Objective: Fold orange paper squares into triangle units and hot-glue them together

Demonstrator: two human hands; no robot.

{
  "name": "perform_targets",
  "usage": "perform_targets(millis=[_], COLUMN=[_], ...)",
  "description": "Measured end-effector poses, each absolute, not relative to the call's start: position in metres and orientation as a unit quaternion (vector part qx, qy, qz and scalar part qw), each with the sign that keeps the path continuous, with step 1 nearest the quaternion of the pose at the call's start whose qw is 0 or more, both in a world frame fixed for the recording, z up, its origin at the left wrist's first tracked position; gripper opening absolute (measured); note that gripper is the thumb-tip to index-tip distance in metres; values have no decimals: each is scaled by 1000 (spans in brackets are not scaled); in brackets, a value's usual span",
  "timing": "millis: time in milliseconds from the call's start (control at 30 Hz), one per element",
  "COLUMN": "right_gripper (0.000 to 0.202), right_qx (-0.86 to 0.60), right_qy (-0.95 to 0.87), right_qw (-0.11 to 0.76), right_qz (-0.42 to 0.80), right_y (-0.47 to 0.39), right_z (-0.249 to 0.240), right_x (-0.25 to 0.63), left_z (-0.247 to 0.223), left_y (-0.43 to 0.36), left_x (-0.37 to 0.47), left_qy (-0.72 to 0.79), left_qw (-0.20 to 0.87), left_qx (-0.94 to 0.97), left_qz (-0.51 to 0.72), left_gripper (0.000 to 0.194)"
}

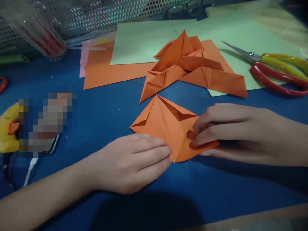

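A folded sheet of orange paper (pixel 166 126) lies on the blue table in front of me, its top point facing away, with folded flaps along its upper edges. My left hand (pixel 134 162) covers its lower left side, fingers together and curled over the edge near the bottom corner; the thumb is mostly hidden. At the right corner my right hand (pixel 223 133) pinches the paper between fingers and thumb, lifting that edge slightly. Just beyond are several folded orange paper pieces (pixel 185 61), touching or overlapping one another.
Scissors (pixel 255 59) with red and yellow handles lie at right on green paper (pixel 149 38). Flat orange sheets (pixel 103 69) are at the back. On the left are a clear cup (pixel 45 38), a yellow tool (pixel 8 128), and a blurred-out device with a white cable (pixel 31 166). Perforated mesh (pixel 96 19) stands behind.
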State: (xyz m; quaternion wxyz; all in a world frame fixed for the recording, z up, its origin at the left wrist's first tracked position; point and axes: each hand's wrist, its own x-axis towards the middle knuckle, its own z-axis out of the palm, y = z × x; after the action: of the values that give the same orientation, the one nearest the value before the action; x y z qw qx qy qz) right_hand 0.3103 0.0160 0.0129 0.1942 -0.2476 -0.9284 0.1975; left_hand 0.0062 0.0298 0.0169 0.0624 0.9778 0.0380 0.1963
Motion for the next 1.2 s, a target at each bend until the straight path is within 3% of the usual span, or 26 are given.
perform_targets(millis=[267, 767, 1000, 1200], right_gripper=[27, 42, 41, 55], right_qx=[-396, -446, -483, -506], right_qy=[-836, -838, -815, -799], right_qw=[185, 242, 227, 225], right_qz=[332, 200, 225, 235], right_y=[9, 3, 2, 2], right_z=[19, 9, 8, 11], right_x=[300, 287, 286, 284], left_z=[18, 13, 14, 15], left_y=[28, 15, 10, 14], left_x=[7, 9, 15, 19], left_qy=[27, 82, 104, 106], left_qw=[73, 98, 96, 103], left_qx=[981, 977, 976, 976], left_qz=[175, 171, 166, 162], left_gripper=[54, 46, 38, 42])
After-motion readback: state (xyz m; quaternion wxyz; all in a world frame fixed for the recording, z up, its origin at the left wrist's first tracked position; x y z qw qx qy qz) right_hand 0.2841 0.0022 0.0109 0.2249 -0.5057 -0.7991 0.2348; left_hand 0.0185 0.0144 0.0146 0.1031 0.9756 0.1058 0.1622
